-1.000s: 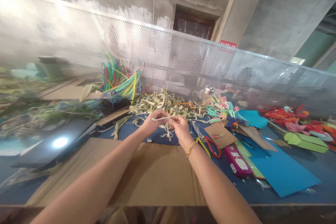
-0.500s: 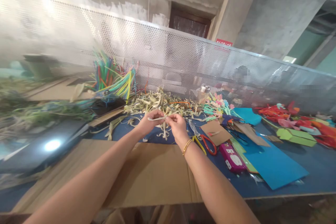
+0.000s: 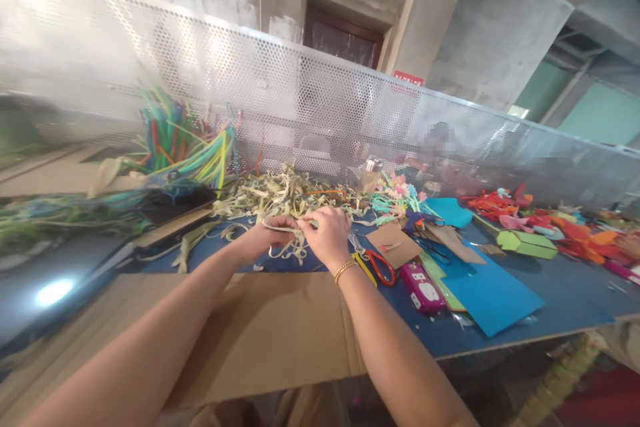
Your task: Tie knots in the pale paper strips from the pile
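Note:
My left hand (image 3: pixel 267 238) is closed on a pale strip (image 3: pixel 286 252) that curls and dangles under its fingers. Touching it at the fingertips is my right hand (image 3: pixel 329 233), its fingers pinched together on the same pale strip; a gold bracelet is on that wrist. Both hands are above the front edge of a pile of dry, pale green strips (image 3: pixel 280 192). Under my forearms lies a brown cardboard sheet (image 3: pixel 280 327). The exact grip of the fingertips is too small to make out.
Right of my hands are red-handled scissors (image 3: pixel 383 268), a purple power strip (image 3: pixel 423 288), blue sheets (image 3: pixel 493 297) and a light green box (image 3: pixel 527 244). Colourful pipe cleaners (image 3: pixel 170 133) stand at the back left. A perforated metal screen (image 3: pixel 335 93) runs behind the table.
The view has turned to the right. My right hand has rolled over so that its back shows more, and its fingers have come closer to my left hand.

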Tool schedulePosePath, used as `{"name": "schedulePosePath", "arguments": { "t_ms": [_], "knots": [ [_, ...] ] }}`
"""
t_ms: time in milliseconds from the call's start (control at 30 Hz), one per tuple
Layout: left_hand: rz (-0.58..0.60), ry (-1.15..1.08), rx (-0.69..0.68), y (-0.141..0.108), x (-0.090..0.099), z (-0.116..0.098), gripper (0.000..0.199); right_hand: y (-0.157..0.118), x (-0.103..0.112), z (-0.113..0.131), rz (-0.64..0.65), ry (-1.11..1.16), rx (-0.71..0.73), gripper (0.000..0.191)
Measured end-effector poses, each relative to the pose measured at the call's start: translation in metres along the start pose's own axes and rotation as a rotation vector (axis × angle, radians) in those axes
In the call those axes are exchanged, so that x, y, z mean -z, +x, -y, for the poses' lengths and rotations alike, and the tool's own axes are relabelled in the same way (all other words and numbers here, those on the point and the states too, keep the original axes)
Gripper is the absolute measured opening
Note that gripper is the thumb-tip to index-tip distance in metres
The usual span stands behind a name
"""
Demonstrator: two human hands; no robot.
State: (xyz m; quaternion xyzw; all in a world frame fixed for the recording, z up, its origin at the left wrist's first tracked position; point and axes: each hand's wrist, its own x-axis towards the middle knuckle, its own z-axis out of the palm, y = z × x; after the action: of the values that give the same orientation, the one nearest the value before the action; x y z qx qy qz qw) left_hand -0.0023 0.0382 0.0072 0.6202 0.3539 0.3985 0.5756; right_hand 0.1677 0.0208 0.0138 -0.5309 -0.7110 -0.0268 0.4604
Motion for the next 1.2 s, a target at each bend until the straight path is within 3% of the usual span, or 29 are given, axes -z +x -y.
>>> {"name": "schedulePosePath", "arguments": {
  "t_ms": [200,267,333,367,467,533,600,633,733,800,933,1200],
  "knots": [
    [0.028,-0.032,0.015,0.001,0.005,0.003,0.019,-0.001,-0.015,-0.001,0.135,0.2,-0.109,0.019],
    [0.032,-0.077,0.015,0.002,0.006,0.003,0.02,0.005,-0.012,-0.001,0.115,0.31,-0.153,0.022],
    [0.033,-0.126,0.025,0.001,0.007,0.002,0.022,0.016,0.002,-0.008,-0.035,0.499,-0.21,0.054],
    [0.031,-0.146,0.036,0.001,0.007,0.002,0.024,0.022,0.013,-0.015,-0.21,0.599,-0.259,0.064],
    [0.021,-0.189,0.063,0.001,0.006,0.001,0.027,0.039,0.047,-0.041,-0.741,0.631,-0.428,0.062],
    [0.022,-0.212,0.066,0.001,0.005,0.002,0.028,0.044,0.059,-0.055,-0.914,0.583,-0.5,0.058],
    [0.028,-0.223,0.061,0.002,0.004,0.003,0.028,0.043,0.053,-0.056,-0.813,0.603,-0.475,0.05],
    [0.031,-0.22,0.056,0.002,0.004,0.004,0.027,0.04,0.045,-0.052,-0.694,0.631,-0.445,0.042],
    [0.018,-0.189,0.039,0.002,0.005,0.004,0.024,0.026,0.016,-0.028,-0.04,0.638,-0.22,0.03],
    [0.006,-0.148,0.023,0.001,0.006,0.003,0.021,0.016,0.003,-0.014,0.185,0.557,-0.123,0.025],
    [0.023,-0.059,0.008,0.002,0.007,0.003,0.016,0.004,-0.005,-0.006,0.285,0.438,-0.055,0.015],
    [0.116,-0.119,0.066,-0.002,0.01,0.002,0.018,0.005,-0.008,-0.011,0.342,0.715,-0.269,0.019]
  ]
}}
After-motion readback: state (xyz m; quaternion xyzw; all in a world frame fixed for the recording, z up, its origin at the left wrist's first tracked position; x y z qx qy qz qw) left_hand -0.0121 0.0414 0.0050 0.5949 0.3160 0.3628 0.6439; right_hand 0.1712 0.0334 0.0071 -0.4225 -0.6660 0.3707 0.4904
